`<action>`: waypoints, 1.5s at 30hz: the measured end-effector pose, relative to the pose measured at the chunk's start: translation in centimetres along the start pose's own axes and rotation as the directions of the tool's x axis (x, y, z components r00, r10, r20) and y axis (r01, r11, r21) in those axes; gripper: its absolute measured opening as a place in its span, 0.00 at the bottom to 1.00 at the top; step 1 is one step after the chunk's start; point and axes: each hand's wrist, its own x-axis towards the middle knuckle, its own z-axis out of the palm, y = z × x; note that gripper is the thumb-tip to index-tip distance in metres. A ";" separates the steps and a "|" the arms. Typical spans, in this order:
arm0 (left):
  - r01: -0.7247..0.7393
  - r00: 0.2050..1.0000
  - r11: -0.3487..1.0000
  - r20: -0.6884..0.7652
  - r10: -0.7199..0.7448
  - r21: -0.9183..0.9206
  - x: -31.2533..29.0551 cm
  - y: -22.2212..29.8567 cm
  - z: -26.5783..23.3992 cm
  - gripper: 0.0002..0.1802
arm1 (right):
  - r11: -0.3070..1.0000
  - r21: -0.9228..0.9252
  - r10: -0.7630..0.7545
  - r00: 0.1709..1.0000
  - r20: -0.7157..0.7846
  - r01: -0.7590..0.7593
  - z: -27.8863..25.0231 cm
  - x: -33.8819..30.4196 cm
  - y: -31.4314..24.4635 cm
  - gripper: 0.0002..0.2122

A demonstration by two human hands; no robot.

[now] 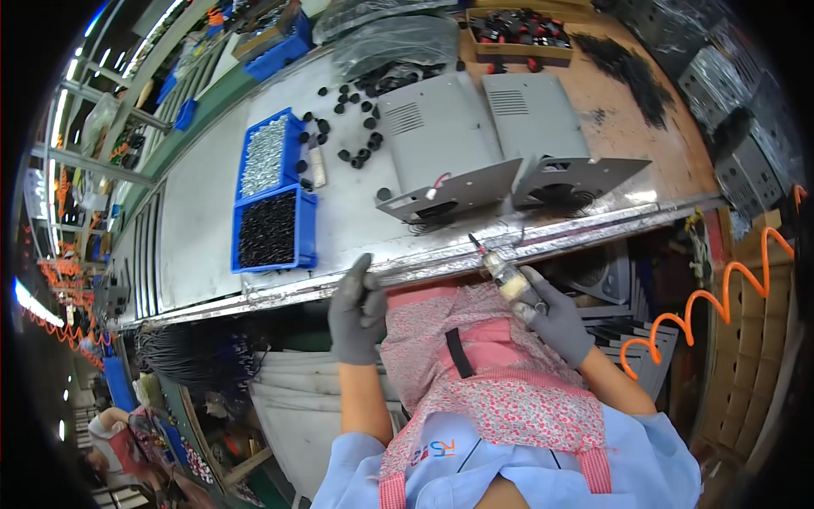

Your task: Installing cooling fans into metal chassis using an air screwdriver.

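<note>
My right hand (555,318), in a grey glove, is closed around a power screwdriver (510,282). The tool's dark bit points up and left, just over the table's front edge. My left hand (356,310), gloved too, is raised before that edge. Its index finger is stretched out and the others are loosely bent, with nothing visible in them. Two grey bent metal panels (437,127) (534,110) with vent slots stand side by side beyond the tool, thin wires at their front flanges. Left of them are a blue bin of black screws (267,231) and a blue bin of silver screws (264,157).
Black round caps (360,157) lie scattered between the bins and panels. A cardboard tray of black-and-red parts (519,38) and a pile of black ties (627,76) are at the back. An orange coiled hose (695,297) hangs at right. Black cables (199,352) hang below the table.
</note>
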 end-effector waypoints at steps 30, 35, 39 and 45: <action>0.323 0.944 0.946 0.083 -0.319 -0.041 5.3 -9.5 8.5 0.19 | 0.963 0.066 -0.264 0.965 0.001 0.263 -0.7 -3.0 -0.1 0.31; 0.279 0.957 0.960 0.075 -0.279 0.008 5.3 -9.7 8.9 0.18 | 0.962 0.100 -0.258 0.966 0.008 0.256 -0.9 -3.0 0.3 0.30; 0.116 0.976 0.962 0.151 -0.157 0.246 5.3 -9.5 9.3 0.21 | 0.963 0.217 -0.171 0.984 0.047 0.157 -1.4 -3.0 0.0 0.30; 0.110 0.943 0.923 0.256 -0.214 0.368 6.1 -10.1 9.4 0.26 | 0.897 0.432 0.038 0.991 0.130 -0.091 -2.7 -3.4 -1.1 0.30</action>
